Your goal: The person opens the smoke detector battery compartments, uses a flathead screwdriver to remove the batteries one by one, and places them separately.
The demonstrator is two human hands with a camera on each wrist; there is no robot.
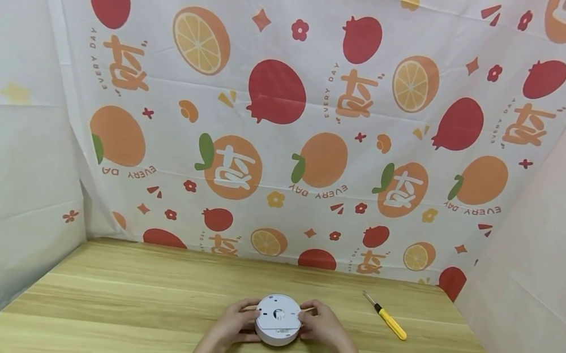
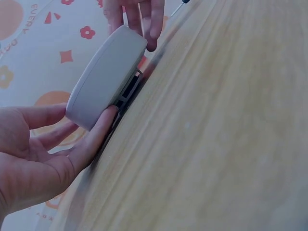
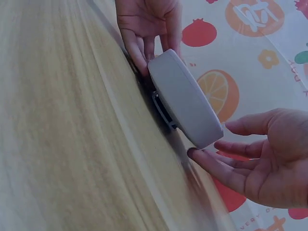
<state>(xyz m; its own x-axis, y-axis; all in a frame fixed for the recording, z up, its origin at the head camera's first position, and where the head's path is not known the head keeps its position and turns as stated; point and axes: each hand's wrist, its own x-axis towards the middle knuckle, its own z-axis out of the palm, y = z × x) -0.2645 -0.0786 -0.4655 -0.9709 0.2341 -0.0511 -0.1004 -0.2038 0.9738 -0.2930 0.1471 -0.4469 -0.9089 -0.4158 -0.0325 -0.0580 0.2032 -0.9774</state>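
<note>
A round white smoke detector (image 1: 277,332) is at the front middle of the table, its slotted mounting plate facing up and its dark vent opening turned towards the wood. Whether it touches the table I cannot tell. My left hand (image 1: 238,323) grips its left rim, one finger reaching under the vented side, as the left wrist view shows. On the opposite rim, my right hand (image 1: 322,323) holds the white casing (image 3: 185,96) with the thumb at the upper edge and fingers below.
A screwdriver (image 1: 391,323) with a yellow and black handle lies to the right on the wooden table (image 1: 148,300). A fruit-print cloth (image 1: 276,142) hangs behind the table, with pale cloths at both sides.
</note>
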